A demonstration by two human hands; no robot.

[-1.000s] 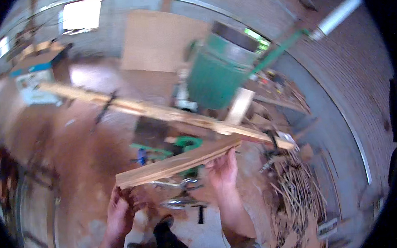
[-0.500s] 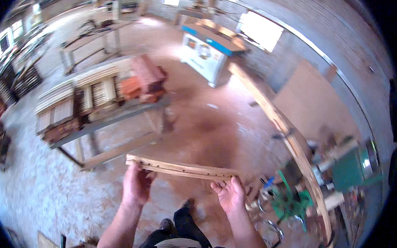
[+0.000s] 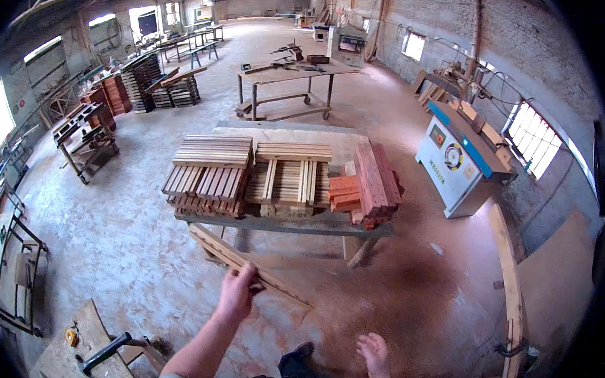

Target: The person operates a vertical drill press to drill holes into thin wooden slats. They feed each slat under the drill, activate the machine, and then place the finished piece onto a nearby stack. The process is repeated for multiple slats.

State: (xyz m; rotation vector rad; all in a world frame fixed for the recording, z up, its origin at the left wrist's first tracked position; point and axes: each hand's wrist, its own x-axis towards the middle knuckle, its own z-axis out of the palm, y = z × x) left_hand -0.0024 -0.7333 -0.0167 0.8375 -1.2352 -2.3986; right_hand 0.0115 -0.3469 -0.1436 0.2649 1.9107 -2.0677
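Observation:
My left hand (image 3: 238,290) is closed around a slim light-wood strip (image 3: 212,245) near its middle. The strip slants from far left to near right, its far end just in front of the table edge. My right hand (image 3: 373,354) is apart from it at the lower right, fingers spread and partly curled, holding nothing. Beyond the strip, a low table (image 3: 284,226) bears a stack of brown-and-pale wooden slats (image 3: 211,153), a stack of pale slats (image 3: 293,151) and a pile of reddish wooden pieces (image 3: 376,177).
A white machine with a blue-edged top (image 3: 453,155) stands to the right, near a long upright board (image 3: 507,273). At lower left is a plywood work surface (image 3: 93,326) with a yellow tape measure (image 3: 72,336). A metal-legged table (image 3: 295,71) stands farther back.
My right hand has let go of the strip and dropped lower. My left hand now holds it nearer its middle, tilted toward the table. The view has turned right-side level, facing the stacks.

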